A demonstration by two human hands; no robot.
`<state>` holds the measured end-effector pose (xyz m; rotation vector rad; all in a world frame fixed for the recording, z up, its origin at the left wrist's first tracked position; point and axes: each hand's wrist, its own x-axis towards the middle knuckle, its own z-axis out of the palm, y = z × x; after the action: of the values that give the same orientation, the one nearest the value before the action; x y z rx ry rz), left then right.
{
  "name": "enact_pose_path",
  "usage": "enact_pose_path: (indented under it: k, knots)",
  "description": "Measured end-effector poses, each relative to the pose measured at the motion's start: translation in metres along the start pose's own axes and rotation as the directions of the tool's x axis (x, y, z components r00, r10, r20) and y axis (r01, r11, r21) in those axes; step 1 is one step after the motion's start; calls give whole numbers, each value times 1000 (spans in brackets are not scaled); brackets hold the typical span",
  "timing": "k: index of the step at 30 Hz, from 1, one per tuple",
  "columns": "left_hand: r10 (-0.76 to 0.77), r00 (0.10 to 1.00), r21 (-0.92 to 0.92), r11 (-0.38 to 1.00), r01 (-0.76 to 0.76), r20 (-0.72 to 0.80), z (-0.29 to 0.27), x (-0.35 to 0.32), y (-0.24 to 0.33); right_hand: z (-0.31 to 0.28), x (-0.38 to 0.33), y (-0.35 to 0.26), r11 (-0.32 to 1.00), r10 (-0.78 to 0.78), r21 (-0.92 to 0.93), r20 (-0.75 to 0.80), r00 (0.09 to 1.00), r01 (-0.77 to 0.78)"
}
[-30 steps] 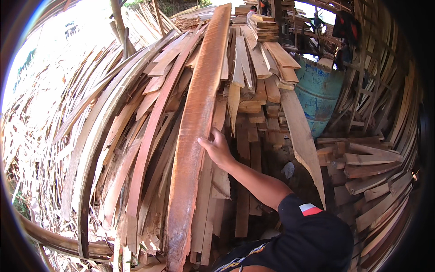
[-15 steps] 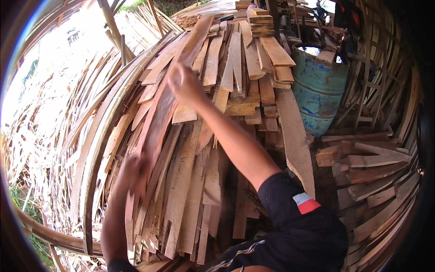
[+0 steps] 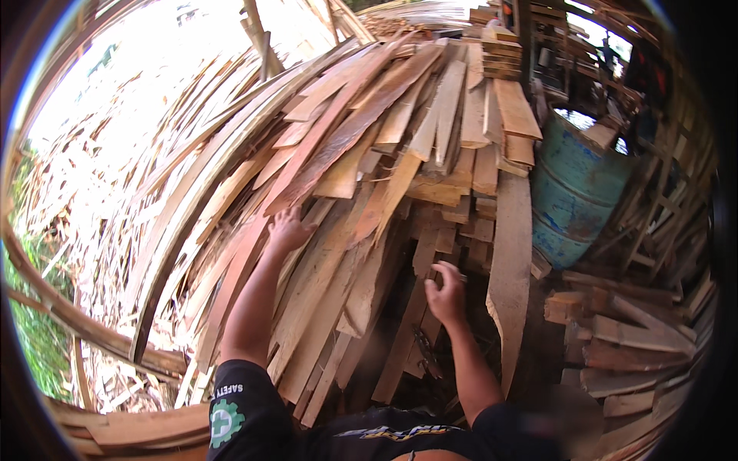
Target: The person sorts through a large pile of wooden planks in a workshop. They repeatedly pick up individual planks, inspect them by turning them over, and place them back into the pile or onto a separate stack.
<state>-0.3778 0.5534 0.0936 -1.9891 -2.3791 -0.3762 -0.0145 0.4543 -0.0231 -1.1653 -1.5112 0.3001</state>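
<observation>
A long reddish-brown plank (image 3: 367, 115) lies slantwise across the upper part of a big board pile. My left hand (image 3: 288, 229) is at that plank's near end, fingers spread and not wrapped round anything. Whether its fingertips touch the wood I cannot tell. To the right, my right hand (image 3: 447, 295) hovers over a dark gap between boards, thumb and fingers apart, holding nothing. A pale board with a narrowed lower end (image 3: 509, 265) stands out just right of it. Under and below my left hand run several long tan boards (image 3: 327, 265).
A blue-green metal drum (image 3: 576, 184) stands at the right, with short wood pieces (image 3: 634, 338) heaped in front of it. Stacked blocks (image 3: 500, 54) rest at the pile's far end. Long thin offcuts (image 3: 177, 146) spread over the left side. A bent rail (image 3: 92, 334) crosses at lower left.
Both hands have come off the reddish-brown plank, which now rests on the pile. My right hand has drawn back toward me and rightward; the left has moved up. The view has shifted left.
</observation>
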Motion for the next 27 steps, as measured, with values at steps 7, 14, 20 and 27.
enact_pose_path:
  k: [7, 14, 20, 27]
  knots:
    - [236, 955, -245, 930, -275, -177, 47, -77, 1, -62, -47, 63, 911, 92, -401, -37, 995, -99]
    - [228, 973, -602, 775, -191, -15, 108, -196, -43, -86, -81, 65, 793, 253, -586, 62, 966, -170]
    - [-13, 1000, -781, 624, 23, 20, 123, -257, -97, -62, -66, 68, 805, 187, -591, 157, 970, -59]
    - [-261, 963, -948, 317, 21, -66, 39, -282, -202, 80, -76, 3, 901, 97, -398, 574, 813, 173]
